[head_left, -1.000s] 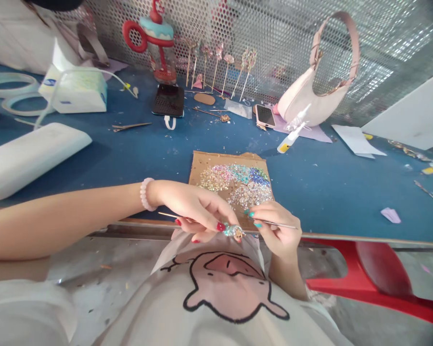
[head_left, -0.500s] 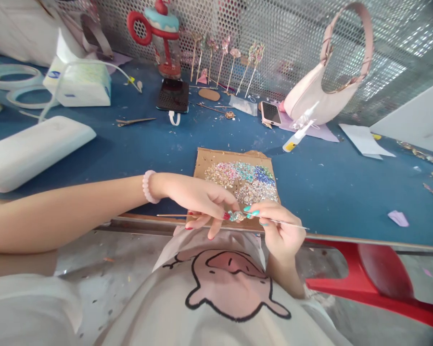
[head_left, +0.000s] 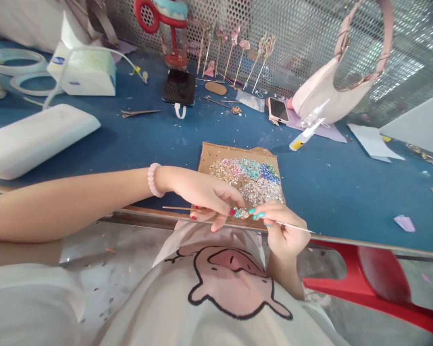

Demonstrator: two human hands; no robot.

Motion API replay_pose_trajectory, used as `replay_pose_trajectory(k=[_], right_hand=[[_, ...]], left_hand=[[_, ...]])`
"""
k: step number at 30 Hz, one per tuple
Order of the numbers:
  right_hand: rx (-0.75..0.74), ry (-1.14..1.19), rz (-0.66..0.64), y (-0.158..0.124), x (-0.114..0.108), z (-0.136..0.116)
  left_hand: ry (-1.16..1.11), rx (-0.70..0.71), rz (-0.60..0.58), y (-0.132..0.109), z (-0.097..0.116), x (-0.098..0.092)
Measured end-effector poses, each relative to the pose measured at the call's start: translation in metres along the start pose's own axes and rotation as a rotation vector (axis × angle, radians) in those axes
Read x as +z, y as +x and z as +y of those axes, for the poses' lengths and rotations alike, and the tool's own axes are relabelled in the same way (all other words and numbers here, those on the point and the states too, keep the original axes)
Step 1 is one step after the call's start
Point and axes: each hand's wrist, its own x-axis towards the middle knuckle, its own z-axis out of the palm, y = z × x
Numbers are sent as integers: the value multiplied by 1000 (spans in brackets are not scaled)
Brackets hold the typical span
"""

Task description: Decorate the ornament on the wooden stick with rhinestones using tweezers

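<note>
My left hand [head_left: 212, 196], with red nails and a pink bead bracelet, pinches a thin wooden stick [head_left: 176, 208] that carries a small gem-covered piece [head_left: 241, 213] at its end. My right hand [head_left: 285, 226], with turquoise nails, is closed on a thin pale tool [head_left: 295, 227], its fingertips close beside the gem piece. Both hands are over the front edge of a cardboard sheet [head_left: 209, 151], which bears heaps of small gems [head_left: 260, 190] in clear, pink, turquoise and blue. The tool's tip is hidden at my right fingertips.
Behind stand several decorated sticks [head_left: 239, 62], a dark phone [head_left: 179, 86], a cup [head_left: 175, 38] and a pink handbag [head_left: 321, 91]. A glue bottle [head_left: 306, 134] lies right of the cardboard. Left are a white case [head_left: 43, 139] and tissues [head_left: 82, 72]. A red chair [head_left: 378, 274] is below right.
The whole view has shifted slightly, with the table items appearing farther right and a little higher. Both hands keep their holds, with the gem piece still between them.
</note>
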Motion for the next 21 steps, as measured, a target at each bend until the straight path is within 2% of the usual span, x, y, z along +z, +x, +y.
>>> replay_pose_trajectory(k=[10, 18, 21], right_hand=[[-15, -9, 5, 0, 1, 0], [4, -57, -4, -2, -1, 1], [6, 11, 34, -2, -1, 3]], left_hand=[[-6, -5, 8, 0, 0, 0], [-29, 28, -14, 3, -8, -5], [-32, 7, 3, 1, -5, -3]])
